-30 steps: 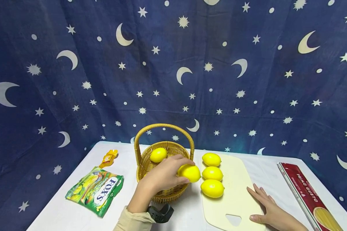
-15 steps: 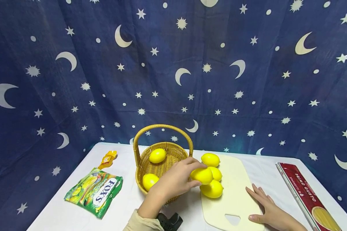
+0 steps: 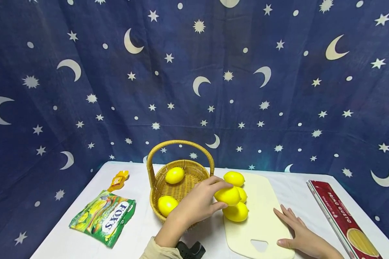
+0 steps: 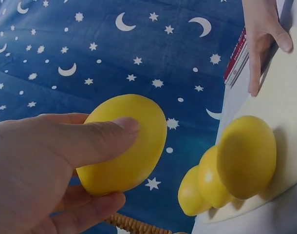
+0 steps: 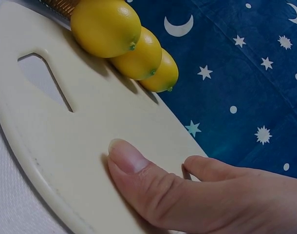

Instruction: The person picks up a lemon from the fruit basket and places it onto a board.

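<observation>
My left hand (image 3: 199, 201) grips a yellow lemon (image 4: 126, 146) between thumb and fingers, held above the left edge of the cream cutting board (image 3: 262, 201). Three more lemons lie in a row along that edge; the nearest lemon (image 3: 236, 212) shows most fully in the head view, and the middle one is partly hidden behind the held lemon. My right hand (image 3: 299, 232) rests on the board's right edge, thumb on top, fingers extended. Left of the board stands a wicker basket (image 3: 155, 196) with an arched handle. Inside it are a back lemon (image 3: 174, 175) and a front lemon (image 3: 167, 205).
At the left of the white table (image 3: 142, 230) lie a green Fox's candy bag (image 3: 103, 217) and a small orange packet (image 3: 118, 180). A red spaghetti pack (image 3: 343, 219) lies on the right. A blue curtain (image 3: 194, 79) with moons and stars hangs behind.
My left hand has carried the lemon rightward from over the basket to above the board, uncovering the front lemon in the basket. The right hand has stayed at the board's edge.
</observation>
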Tool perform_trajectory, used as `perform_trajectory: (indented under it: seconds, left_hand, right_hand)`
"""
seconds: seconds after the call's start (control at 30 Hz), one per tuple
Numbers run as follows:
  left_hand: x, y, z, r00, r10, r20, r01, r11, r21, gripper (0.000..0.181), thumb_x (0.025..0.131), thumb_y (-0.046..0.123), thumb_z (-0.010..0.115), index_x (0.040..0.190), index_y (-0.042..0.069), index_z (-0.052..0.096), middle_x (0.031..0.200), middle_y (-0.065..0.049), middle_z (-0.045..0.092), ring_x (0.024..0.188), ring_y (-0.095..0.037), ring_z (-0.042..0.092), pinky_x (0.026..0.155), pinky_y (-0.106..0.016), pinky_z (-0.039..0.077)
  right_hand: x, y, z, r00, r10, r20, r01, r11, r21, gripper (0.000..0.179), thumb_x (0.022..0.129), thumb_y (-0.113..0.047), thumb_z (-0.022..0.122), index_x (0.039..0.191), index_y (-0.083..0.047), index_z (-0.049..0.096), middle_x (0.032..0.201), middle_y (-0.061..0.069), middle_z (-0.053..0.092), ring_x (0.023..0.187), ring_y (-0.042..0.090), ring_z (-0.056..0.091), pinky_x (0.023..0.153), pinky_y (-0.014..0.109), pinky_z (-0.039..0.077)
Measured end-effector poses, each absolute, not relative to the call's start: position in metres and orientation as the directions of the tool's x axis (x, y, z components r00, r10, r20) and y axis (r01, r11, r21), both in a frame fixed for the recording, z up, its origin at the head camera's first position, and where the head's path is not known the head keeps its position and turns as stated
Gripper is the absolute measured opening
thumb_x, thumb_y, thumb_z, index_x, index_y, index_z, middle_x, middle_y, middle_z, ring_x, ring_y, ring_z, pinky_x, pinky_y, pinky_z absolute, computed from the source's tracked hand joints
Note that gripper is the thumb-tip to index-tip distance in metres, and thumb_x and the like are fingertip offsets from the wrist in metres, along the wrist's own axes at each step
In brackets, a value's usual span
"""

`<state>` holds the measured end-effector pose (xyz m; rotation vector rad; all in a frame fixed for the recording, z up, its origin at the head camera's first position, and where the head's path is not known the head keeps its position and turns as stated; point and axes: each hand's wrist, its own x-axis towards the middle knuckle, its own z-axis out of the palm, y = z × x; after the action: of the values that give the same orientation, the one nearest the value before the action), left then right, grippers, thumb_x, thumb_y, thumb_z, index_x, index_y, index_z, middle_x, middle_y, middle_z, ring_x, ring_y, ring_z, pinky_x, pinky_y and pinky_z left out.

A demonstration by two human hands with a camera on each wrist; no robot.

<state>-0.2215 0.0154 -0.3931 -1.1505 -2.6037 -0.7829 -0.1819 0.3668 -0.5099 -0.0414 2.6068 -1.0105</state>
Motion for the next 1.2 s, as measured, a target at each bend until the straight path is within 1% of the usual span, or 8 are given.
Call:
perform_trajectory:
  seconds: [0.1, 0.17, 0.33, 0.6, 0.8, 0.93, 1.07, 1.2]
  left_hand:
    - [-0.221, 0.015, -0.393, -0.676, 0.632, 0.378, 0.736, 0.552, 0.393, 0.049, 0.084, 0.032, 0.072, 0.13, 0.031, 0.055, 0.127, 0.009, 0.056, 0.114, -0.01, 0.056, 0.098, -0.031, 0.048]
    - [-0.22, 0.015, -0.392, -0.674, 0.633, 0.382, 0.738, 0.547, 0.396, 0.05, 0.084, 0.033, 0.072, 0.131, 0.032, 0.055, 0.128, 0.009, 0.056, 0.114, -0.01, 0.056, 0.098, -0.032, 0.048]
    - [-0.219, 0.017, -0.393, -0.671, 0.633, 0.386, 0.74, 0.54, 0.4, 0.049, 0.084, 0.032, 0.072, 0.13, 0.031, 0.056, 0.126, 0.008, 0.057, 0.113, -0.01, 0.057, 0.098, -0.032, 0.048]
    - [-0.218, 0.021, -0.397, -0.662, 0.64, 0.39, 0.748, 0.528, 0.403, 0.05, 0.082, 0.03, 0.074, 0.129, 0.03, 0.057, 0.12, 0.009, 0.058, 0.106, -0.008, 0.058, 0.094, -0.028, 0.049]
    - [-0.22, 0.025, -0.397, -0.667, 0.645, 0.373, 0.743, 0.538, 0.398, 0.05, 0.082, 0.032, 0.074, 0.129, 0.031, 0.057, 0.122, 0.009, 0.058, 0.108, -0.009, 0.057, 0.094, -0.034, 0.049]
    - [-0.22, 0.025, -0.397, -0.662, 0.647, 0.378, 0.747, 0.531, 0.399, 0.049, 0.082, 0.032, 0.073, 0.128, 0.03, 0.057, 0.123, 0.008, 0.058, 0.108, -0.009, 0.058, 0.094, -0.033, 0.049]
    - [-0.219, 0.025, -0.399, -0.668, 0.647, 0.368, 0.741, 0.54, 0.398, 0.049, 0.082, 0.032, 0.073, 0.129, 0.031, 0.057, 0.123, 0.008, 0.058, 0.109, -0.009, 0.057, 0.095, -0.034, 0.048]
    - [-0.219, 0.026, -0.401, -0.678, 0.647, 0.349, 0.731, 0.549, 0.404, 0.049, 0.083, 0.032, 0.073, 0.128, 0.03, 0.057, 0.124, 0.008, 0.058, 0.11, -0.009, 0.057, 0.095, -0.032, 0.049]
  right_hand:
    - [-0.181, 0.367, -0.51, -0.944, -0.168, -0.284, 0.079, 0.719, -0.69, 0.101, 0.072, -0.038, 0.077, 0.149, -0.002, 0.022, 0.153, 0.032, -0.004, 0.137, 0.051, -0.021, 0.098, 0.07, -0.023]
    - [-0.179, 0.366, -0.51, -0.949, -0.177, -0.262, 0.066, 0.701, -0.71, 0.101, 0.072, -0.037, 0.078, 0.148, -0.001, 0.024, 0.154, 0.032, -0.004, 0.137, 0.05, -0.021, 0.1, 0.067, -0.025]
    - [-0.179, 0.364, -0.51, -0.958, -0.185, -0.221, 0.032, 0.694, -0.719, 0.1, 0.07, -0.035, 0.079, 0.147, 0.0, 0.027, 0.154, 0.032, -0.001, 0.138, 0.051, -0.018, 0.103, 0.066, -0.023]
    - [-0.178, 0.362, -0.511, -0.964, -0.176, -0.199, 0.021, 0.697, -0.717, 0.1, 0.067, -0.037, 0.08, 0.147, -0.002, 0.03, 0.154, 0.031, 0.002, 0.139, 0.052, -0.016, 0.105, 0.067, -0.021]
    - [-0.177, 0.364, -0.507, -0.966, -0.159, -0.204, 0.034, 0.704, -0.709, 0.101, 0.067, -0.037, 0.08, 0.147, -0.002, 0.03, 0.154, 0.03, 0.001, 0.139, 0.051, -0.016, 0.104, 0.068, -0.019]
    - [-0.177, 0.365, -0.507, -0.965, -0.156, -0.211, 0.04, 0.705, -0.708, 0.101, 0.067, -0.037, 0.08, 0.147, -0.002, 0.029, 0.154, 0.031, 0.001, 0.138, 0.051, -0.016, 0.104, 0.068, -0.02]
    - [-0.176, 0.364, -0.508, -0.966, -0.162, -0.204, 0.032, 0.701, -0.713, 0.1, 0.067, -0.036, 0.08, 0.146, -0.001, 0.03, 0.154, 0.032, 0.001, 0.138, 0.052, -0.016, 0.104, 0.067, -0.02]
    - [-0.176, 0.363, -0.507, -0.964, -0.16, -0.211, 0.039, 0.703, -0.711, 0.101, 0.067, -0.037, 0.08, 0.147, -0.001, 0.03, 0.154, 0.031, 0.001, 0.138, 0.052, -0.016, 0.103, 0.068, -0.02]
